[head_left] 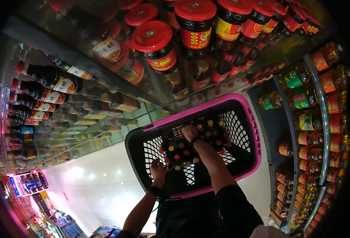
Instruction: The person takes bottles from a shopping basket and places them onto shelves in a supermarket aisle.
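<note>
A black shopping basket (254, 127) with a pink rim stands on the floor in front of me. Inside it, several dark bottles (179, 155) stand upright, packed together, with red, yellow and pale caps. My right hand (190, 133) reaches down at the far side of the bottles. Its fingers look curled, and what they hold is hidden under the hand. At the left end of the bottles is my left hand (158, 171), close to the basket's wall, its fingers a little apart and nothing visible in them.
Glass shelves hold red-lidded jars (153, 41) above the basket's far side. Dark sauce bottles (59, 84) line the shelves at left. Cooking oil bottles (308, 121) fill the rack at right. Pale tiled floor (91, 178) stretches left of the basket.
</note>
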Motion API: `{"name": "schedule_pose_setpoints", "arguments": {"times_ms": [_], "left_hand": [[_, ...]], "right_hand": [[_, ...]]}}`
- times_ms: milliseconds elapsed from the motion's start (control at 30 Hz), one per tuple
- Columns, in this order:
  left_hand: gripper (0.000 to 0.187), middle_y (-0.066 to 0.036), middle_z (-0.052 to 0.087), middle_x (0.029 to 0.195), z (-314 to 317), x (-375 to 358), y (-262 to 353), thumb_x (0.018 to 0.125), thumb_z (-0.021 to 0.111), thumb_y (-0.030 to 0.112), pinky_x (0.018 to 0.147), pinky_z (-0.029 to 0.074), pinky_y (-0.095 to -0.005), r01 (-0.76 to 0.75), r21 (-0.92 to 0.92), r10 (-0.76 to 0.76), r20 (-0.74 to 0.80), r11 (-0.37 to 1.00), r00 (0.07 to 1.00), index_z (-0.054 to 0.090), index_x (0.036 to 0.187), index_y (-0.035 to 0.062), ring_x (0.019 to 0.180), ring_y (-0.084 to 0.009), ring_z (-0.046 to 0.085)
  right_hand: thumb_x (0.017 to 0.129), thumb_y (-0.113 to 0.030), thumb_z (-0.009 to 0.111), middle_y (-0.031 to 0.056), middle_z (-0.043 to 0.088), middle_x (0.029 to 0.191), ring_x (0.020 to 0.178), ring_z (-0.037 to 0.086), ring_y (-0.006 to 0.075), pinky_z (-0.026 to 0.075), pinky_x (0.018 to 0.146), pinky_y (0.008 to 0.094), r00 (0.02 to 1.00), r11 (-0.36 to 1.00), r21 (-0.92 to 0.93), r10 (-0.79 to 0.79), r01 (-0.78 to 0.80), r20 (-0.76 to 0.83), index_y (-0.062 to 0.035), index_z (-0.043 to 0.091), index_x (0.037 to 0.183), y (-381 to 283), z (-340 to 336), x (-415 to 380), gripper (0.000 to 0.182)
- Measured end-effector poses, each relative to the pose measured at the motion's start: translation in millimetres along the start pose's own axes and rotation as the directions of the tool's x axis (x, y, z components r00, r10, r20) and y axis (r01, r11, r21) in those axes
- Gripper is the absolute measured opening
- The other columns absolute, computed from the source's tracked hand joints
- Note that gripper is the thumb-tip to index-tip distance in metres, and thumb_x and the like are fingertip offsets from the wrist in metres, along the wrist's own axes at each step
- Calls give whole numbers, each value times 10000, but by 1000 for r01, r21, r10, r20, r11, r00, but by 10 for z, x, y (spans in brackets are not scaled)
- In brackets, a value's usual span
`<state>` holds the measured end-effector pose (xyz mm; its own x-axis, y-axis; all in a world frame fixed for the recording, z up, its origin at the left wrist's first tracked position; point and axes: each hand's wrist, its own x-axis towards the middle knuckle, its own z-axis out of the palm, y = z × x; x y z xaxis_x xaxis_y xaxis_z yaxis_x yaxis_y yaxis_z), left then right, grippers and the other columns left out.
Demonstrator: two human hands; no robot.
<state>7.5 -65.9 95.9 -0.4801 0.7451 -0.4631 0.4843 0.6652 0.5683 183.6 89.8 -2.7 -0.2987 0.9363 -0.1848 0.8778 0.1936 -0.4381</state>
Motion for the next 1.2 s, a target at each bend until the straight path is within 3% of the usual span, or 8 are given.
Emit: {"name": "schedule_pose_setpoints", "arguments": {"times_ms": [67, 267, 600, 800, 933, 1067, 1133, 1200], "left_hand": [[247, -131, 603, 942, -35, -76, 57, 756, 506, 79, 778, 433, -305, 43, -157, -42, 9, 987, 999, 568, 974, -18, 866, -227, 572], [238, -138, 607, 955, 84, -28, -197, 762, 515, 114, 787, 428, -304, 79, -187, -94, -72, 979, 993, 578, 951, -16, 892, -238, 574], [261, -140, 617, 918, -113, -23, -213, 749, 515, 131, 746, 442, -317, 105, -89, -106, -13, 990, 994, 580, 957, -12, 854, -255, 589], [264, -123, 616, 883, -332, -175, 3, 763, 512, 131, 716, 443, -299, -28, -296, 8, -66, 955, 998, 569, 980, -8, 806, -189, 581], [258, -102, 611, 882, -517, -228, 88, 778, 513, 106, 677, 448, -300, 27, -412, -25, 10, 911, 1000, 545, 1006, -10, 769, -174, 572], [257, -113, 611, 872, -427, -171, -86, 779, 536, 135, 648, 458, -331, 55, -476, -14, 89, 878, 996, 545, 995, -5, 747, -203, 585], [259, -139, 605, 796, -237, -55, -295, 770, 547, 194, 621, 454, -350, 59, -339, -40, 63, 939, 997, 565, 939, -1, 693, -238, 582], [263, -154, 592, 730, -217, -119, -304, 764, 543, 237, 616, 449, -349, 98, -368, -78, 70, 925, 994, 580, 881, 4, 671, -260, 577]], "right_hand": [[740, -133, 549, 130, 594, 678, 682, 598, 279, 495, 576, 406, 973, 979, -206, 41, 7, 227, -80, 595, 655, 41, 33, 18, 111], [759, -151, 517, 112, 607, 703, 686, 606, 264, 501, 595, 397, 954, 972, -233, 62, 8, 294, -94, 615, 683, 205, 241, 90, 136], [761, -145, 509, 107, 624, 762, 726, 615, 272, 506, 612, 397, 998, 975, -218, 56, -48, 30, -88, 623, 705, 48, 278, -49, 139], [734, -147, 561, 138, 610, 749, 709, 604, 297, 506, 608, 419, 914, 959, -191, 260, -207, 313, -64, 605, 757, -22, -123, -182, 97], [729, -219, 564, 145, 596, 729, 697, 586, 309, 480, 612, 408, 960, 958, 123, 269, -259, -78, -52, 584, 786, -114, -446, -611, 178], [761, -234, 518, 142, 593, 691, 683, 577, 317, 465, 587, 385, 889, 892, 264, 420, -368, -181, -69, 598, 740, 25, -654, -1136, 185], [763, -210, 532, 133, 611, 701, 660, 601, 279, 470, 584, 343, 749, 838, 537, 415, -94, -516, -67, 626, 768, 113, -672, -1488, 171], [759, -191, 548, 127, 620, 712, 664, 610, 260, 473, 592, 330, 755, 834, 512, 469, -207, -458, -62, 633, 803, -301, -1145, -1947, 161]]}}
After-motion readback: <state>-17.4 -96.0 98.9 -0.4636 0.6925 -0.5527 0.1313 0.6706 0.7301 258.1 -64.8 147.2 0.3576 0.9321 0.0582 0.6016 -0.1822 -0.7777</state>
